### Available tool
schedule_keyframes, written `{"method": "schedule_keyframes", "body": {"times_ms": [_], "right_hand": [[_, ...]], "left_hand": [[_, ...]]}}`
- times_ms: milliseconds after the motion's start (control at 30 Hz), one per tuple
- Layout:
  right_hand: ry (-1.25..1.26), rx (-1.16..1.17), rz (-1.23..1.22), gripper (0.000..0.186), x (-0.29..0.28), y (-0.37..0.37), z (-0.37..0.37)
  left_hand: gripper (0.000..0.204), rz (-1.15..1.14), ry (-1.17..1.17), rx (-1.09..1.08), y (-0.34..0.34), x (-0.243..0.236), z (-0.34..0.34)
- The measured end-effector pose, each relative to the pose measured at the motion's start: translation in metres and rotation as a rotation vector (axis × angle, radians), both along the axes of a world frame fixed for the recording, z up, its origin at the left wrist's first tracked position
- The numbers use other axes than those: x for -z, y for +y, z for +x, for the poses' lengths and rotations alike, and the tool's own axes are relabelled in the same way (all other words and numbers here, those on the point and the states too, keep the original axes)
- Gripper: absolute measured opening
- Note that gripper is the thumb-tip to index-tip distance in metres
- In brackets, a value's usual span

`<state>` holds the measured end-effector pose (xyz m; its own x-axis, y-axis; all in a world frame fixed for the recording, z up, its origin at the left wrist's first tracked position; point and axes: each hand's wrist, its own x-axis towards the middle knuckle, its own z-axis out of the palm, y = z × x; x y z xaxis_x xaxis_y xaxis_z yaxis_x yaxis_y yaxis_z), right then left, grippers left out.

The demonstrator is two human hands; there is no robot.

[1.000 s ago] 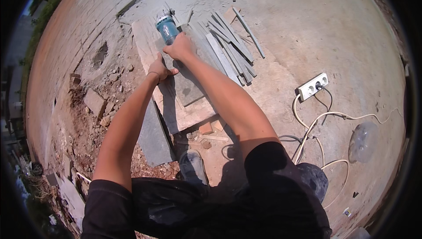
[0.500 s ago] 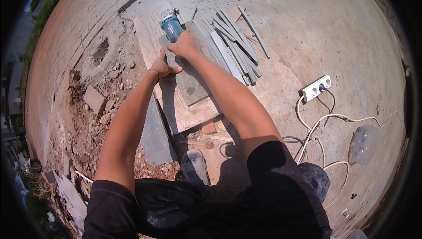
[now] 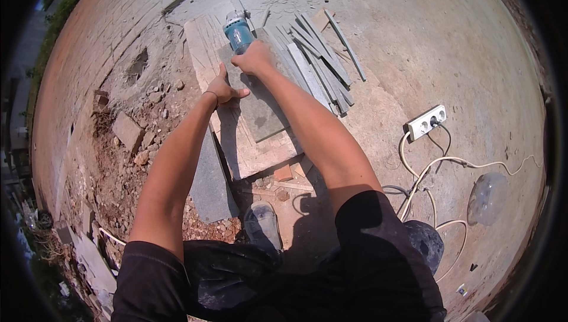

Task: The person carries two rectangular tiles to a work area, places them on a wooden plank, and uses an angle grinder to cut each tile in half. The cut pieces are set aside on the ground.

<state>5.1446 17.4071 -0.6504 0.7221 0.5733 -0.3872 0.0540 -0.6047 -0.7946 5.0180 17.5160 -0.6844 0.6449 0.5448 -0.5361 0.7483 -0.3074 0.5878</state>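
A teal angle grinder (image 3: 239,32) is at the upper centre, gripped in my right hand (image 3: 254,58), its head near the far end of a grey tile (image 3: 263,118). This tile lies on a pale wooden-looking, scored board or slab (image 3: 201,50). My left hand (image 3: 225,90) is on the tile's left edge, thumb on top and fingers along the side. Beside them on the right lies a pile of several narrow grey strips (image 3: 316,61). A longer dark grey slab (image 3: 210,186) lies at the near left, partly under my left forearm.
A white power strip (image 3: 427,122) with a plug and tangled cables (image 3: 444,158) lies on concrete at the right, near a clear plastic jug-like object (image 3: 488,197). Rubble (image 3: 139,135) covers the left side. Brick pieces (image 3: 284,173) and my shoe (image 3: 262,227) are below the board.
The grinder and both my hands appear slightly further right in the picture, with the board and strips shifted similarly, as the view moves a little. The grip on the grinder is unchanged.
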Motion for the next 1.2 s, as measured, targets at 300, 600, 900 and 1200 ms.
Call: {"method": "schedule_keyframes", "body": {"times_ms": [300,600,900,1200], "right_hand": [[-0.018,-0.016,-0.025,0.091,0.006,-0.002,0.003],[-0.021,-0.022,-0.033,0.091,0.009,-0.004,0.008],[-0.036,-0.038,-0.019,0.089,0.006,0.001,0.004],[-0.031,-0.039,-0.017,0.086,0.013,-0.002,0.004]], "left_hand": [[0.137,-0.089,-0.012,-0.029,-0.014,-0.008,0.004],[0.136,-0.025,-0.021,0.015,-0.009,0.007,0.007],[0.135,0.011,-0.007,0.006,0.003,0.015,0.002],[0.135,-0.086,-0.024,-0.029,-0.009,0.000,0.004]]}}
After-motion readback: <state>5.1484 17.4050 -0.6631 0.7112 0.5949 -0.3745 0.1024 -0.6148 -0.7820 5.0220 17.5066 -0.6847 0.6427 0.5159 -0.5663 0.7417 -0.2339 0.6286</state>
